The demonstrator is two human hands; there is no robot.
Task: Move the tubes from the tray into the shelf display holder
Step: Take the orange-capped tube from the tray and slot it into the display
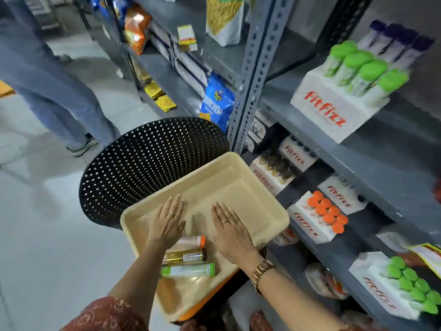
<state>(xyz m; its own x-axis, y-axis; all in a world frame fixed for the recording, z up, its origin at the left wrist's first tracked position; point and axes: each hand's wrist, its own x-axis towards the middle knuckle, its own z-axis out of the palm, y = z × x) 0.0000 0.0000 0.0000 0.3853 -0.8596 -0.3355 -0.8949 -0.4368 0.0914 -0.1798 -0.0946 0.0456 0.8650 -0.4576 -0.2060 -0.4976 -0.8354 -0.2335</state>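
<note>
Both my hands, left hand [168, 222] and right hand [230, 231], hover flat over the tray [250, 187], fingers spread, holding nothing. Three tubes [187, 257] lie crosswise at its near edge, caps pointing right.

- Three tubes [188, 258] lie in one tray [238, 177].
- Two hands [168, 223], both flat and open.
- One black chair [143, 161].
- Four green-capped tubes [365, 65] in the top box.

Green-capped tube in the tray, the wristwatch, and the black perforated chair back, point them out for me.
Green-capped tube [188, 270]: head view, middle of its label.
Wristwatch [262, 271]: head view, its band.
Black perforated chair back [148, 163]: head view, centre of the mesh.
</note>
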